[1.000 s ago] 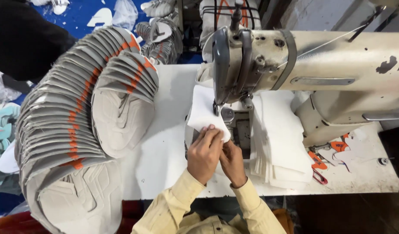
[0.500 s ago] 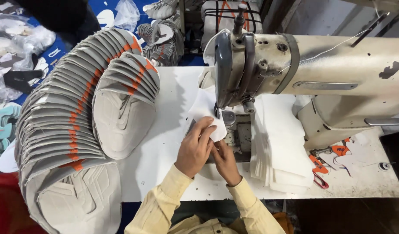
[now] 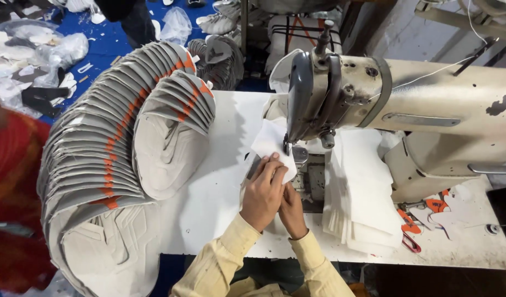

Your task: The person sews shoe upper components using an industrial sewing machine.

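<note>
A cream sewing machine [image 3: 429,115] stands on a white table [image 3: 220,187]. A white fabric piece [image 3: 270,140] lies under its needle area. My left hand [image 3: 264,192] presses flat on the near edge of that piece, fingers pointing toward the needle. My right hand [image 3: 292,208] sits just beside and partly under the left, pinching the same piece at its near edge. Both sleeves are pale yellow.
A long curved stack of grey shoe uppers with orange marks [image 3: 115,148] fills the table's left side. A pile of white fabric pieces [image 3: 363,192] lies right of the needle plate. Orange scraps and small snips [image 3: 412,231] lie at the right. A person in red [image 3: 11,181] stands at far left.
Both hands have stayed on the white piece, shifting slightly with it at the needle. The person in red has come into view at the left edge.
</note>
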